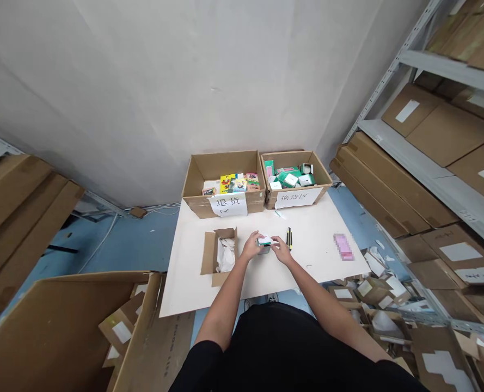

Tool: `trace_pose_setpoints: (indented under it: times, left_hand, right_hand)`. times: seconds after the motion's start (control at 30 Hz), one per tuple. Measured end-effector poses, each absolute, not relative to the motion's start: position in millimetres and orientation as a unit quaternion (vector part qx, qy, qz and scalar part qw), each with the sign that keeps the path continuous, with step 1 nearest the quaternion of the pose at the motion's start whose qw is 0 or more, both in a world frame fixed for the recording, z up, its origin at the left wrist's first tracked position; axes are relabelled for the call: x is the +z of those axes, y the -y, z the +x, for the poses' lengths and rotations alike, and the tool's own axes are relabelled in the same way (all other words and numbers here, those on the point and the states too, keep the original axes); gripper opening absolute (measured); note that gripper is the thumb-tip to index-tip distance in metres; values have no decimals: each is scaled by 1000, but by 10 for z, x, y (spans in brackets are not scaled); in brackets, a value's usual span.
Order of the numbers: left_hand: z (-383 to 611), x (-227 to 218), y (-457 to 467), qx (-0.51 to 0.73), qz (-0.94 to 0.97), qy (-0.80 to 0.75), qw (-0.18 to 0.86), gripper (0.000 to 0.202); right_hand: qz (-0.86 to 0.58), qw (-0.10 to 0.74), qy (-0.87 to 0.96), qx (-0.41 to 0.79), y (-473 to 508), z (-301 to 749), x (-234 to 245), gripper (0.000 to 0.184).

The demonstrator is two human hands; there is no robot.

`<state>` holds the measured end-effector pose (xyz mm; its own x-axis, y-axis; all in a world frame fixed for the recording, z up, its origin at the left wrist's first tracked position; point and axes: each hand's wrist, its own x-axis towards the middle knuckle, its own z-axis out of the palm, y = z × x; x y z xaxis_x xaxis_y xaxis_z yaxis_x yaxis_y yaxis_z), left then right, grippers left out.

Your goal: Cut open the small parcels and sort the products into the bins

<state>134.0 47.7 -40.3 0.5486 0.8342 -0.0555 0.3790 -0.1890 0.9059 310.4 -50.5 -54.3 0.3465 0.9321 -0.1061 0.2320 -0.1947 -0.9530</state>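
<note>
A small green and white box (pixel 263 248) is between my hands over the middle of the table. My left hand (pixel 251 246) is closed around the box's left side. On the right, the fingers of my right hand (pixel 281 251) pinch the white flap (pixel 271 242) at the box's top. Just left of my hands stands an opened cardboard carton (pixel 207 253) with crumpled white paper (pixel 226 255) inside. A black and yellow utility knife (pixel 289 238) lies right beside my right hand.
Two labelled cardboard boxes stand at the table's back: one (pixel 195 206) with colourful packs, one (pixel 269 202) with green and white boxes. A blurred pink item (pixel 343 246) lies at the right. A large carton (pixel 144 326) stands at lower left; shelves (pixel 449 174) rise on the right.
</note>
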Motion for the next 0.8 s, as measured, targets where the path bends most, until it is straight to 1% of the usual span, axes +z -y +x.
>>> trace_pose_setpoints:
  times: [0.1, 0.37, 0.6, 0.8]
  left_hand:
    - [1334, -384, -480, 219, 746, -406, 479, 46]
    - [1301, -463, -465, 203, 753, -408, 475, 42]
    - [1270, -569, -429, 204, 755, -388, 488, 41]
    - [1297, -648, -403, 213, 719, -427, 505, 28]
  right_hand:
    - [-692, 448, 427, 370, 490, 3051, -481, 34]
    - [-726, 425, 397, 367, 547, 2901, -443, 41]
    - [-728, 459, 349, 371, 538, 2860, -451, 46]
    - [-746, 452, 286, 396, 488, 2893, -530, 50]
